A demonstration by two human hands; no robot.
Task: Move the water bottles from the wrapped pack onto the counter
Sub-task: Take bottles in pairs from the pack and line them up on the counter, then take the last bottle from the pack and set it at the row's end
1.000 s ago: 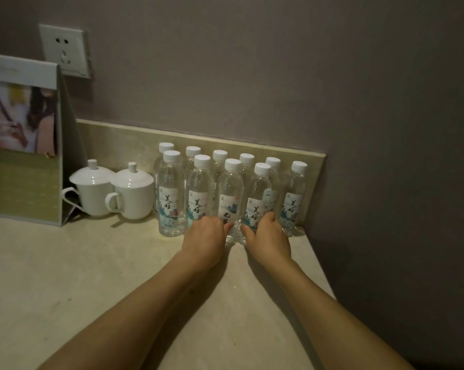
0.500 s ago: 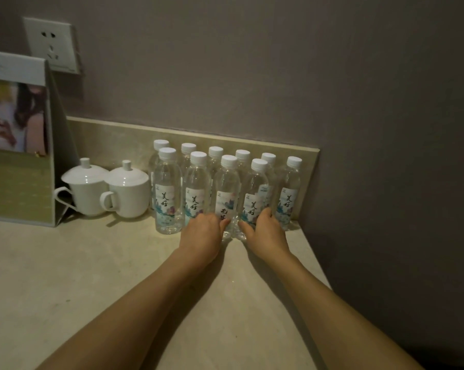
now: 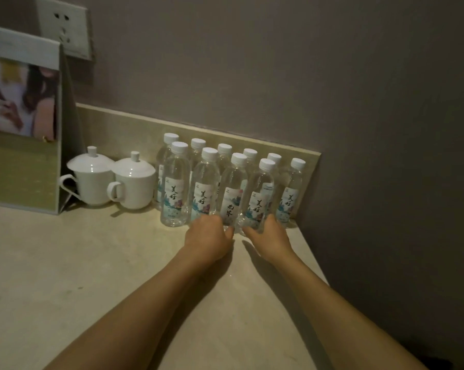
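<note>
Hotel room, lidded cups, bottled water

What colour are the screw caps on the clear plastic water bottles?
White, on every clear plastic water bottle; seen in the head view.

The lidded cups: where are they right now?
In the head view, the two lidded cups stand at the back left of the counter, between the standing card and the bottles.
</note>
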